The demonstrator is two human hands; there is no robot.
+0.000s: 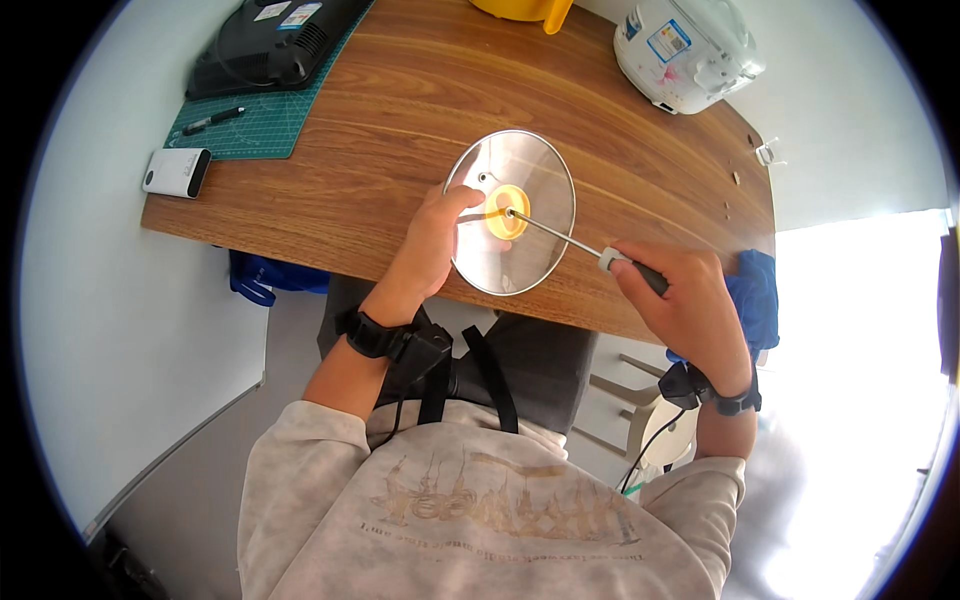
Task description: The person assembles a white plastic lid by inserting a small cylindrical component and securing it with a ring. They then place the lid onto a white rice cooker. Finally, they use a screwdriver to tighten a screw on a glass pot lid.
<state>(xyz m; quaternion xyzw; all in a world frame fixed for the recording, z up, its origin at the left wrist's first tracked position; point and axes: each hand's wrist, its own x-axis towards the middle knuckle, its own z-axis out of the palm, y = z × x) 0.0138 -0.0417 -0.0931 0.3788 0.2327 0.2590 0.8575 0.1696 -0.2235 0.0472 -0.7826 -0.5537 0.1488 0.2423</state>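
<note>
Head view: a round, clear lid (545, 185) with a shiny rim is held up by the near edge of the brown table (400, 150), a little above the middle of what we see. Let the lid be the middle of a big clock. The left hand (432, 238) pinches its rim at nine o'clock, with the thumb on the face and most of the other fingers hidden behind it. A round yellow knob (506, 230) shows at the lid's centre. The right hand (688, 285) is out near four o'clock, wrapped tight around the gray handle of a screwdriver (562, 236). The two hands are apart, but the screwdriver's long metal rod reaches from the right hand to the centre of the lid. The tip is so small that I can't be sure it sits in the screw.

At twelve o'clock, by the far edge, is a yellow thing (522, 8), partly cut off. A white rice cooker (690, 55) stands between one and two. At ten, a black machine (265, 55) rests on a green mat (270, 135). A black pen (213, 121) lies on the mat too, and a white power bank (175, 172) is at nine.
</note>
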